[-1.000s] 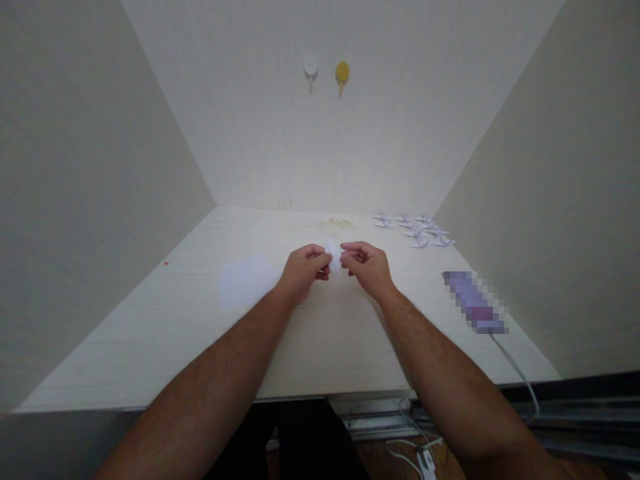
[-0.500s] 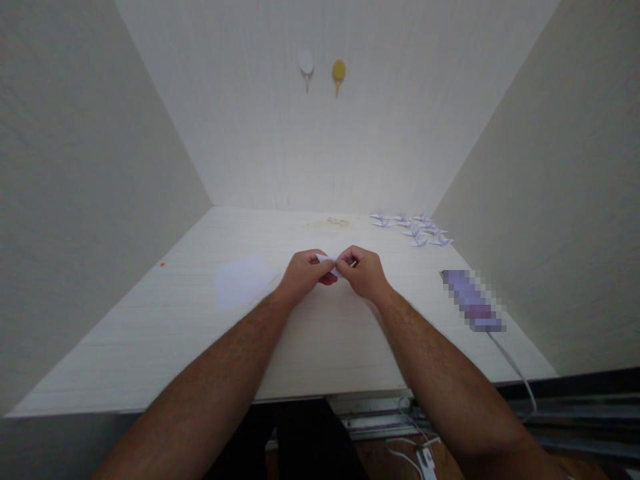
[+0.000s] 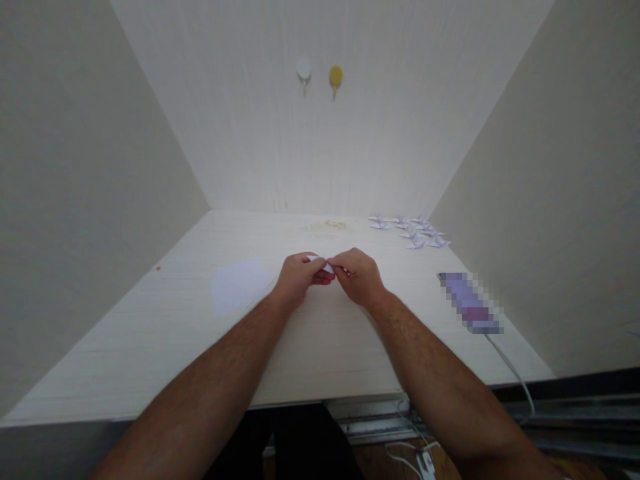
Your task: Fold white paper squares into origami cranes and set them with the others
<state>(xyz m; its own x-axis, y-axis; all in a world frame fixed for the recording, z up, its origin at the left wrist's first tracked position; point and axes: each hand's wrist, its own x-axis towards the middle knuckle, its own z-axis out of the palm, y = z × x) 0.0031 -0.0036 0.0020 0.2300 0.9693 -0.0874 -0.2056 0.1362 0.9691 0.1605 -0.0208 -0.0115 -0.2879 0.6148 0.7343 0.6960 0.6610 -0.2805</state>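
Observation:
A small folded piece of white paper (image 3: pixel 327 268) is held between both hands above the middle of the table. My left hand (image 3: pixel 301 275) is closed on its left part, thumb on top and fingers curled beneath. My right hand (image 3: pixel 357 272) pinches the paper's right end between thumb and forefinger. Fingers cover much of the paper, so its full shape is hidden. To the left of my left hand lie flat white paper sheets (image 3: pixel 239 287). Several folded paper cranes (image 3: pixel 413 235) stand grouped at the table's back right.
A pixelated flat device (image 3: pixel 467 303) with a white cable (image 3: pixel 513 373) lies on the right of the white table (image 3: pixel 330 353). Walls enclose the back and both sides. A white hook (image 3: pixel 303 69) and a yellow hook (image 3: pixel 335 75) are on the back wall.
My right hand has turned slightly and its fingers have shifted over the right end of the folded paper. Both hands sit a little further left in view, as the camera has moved slightly.

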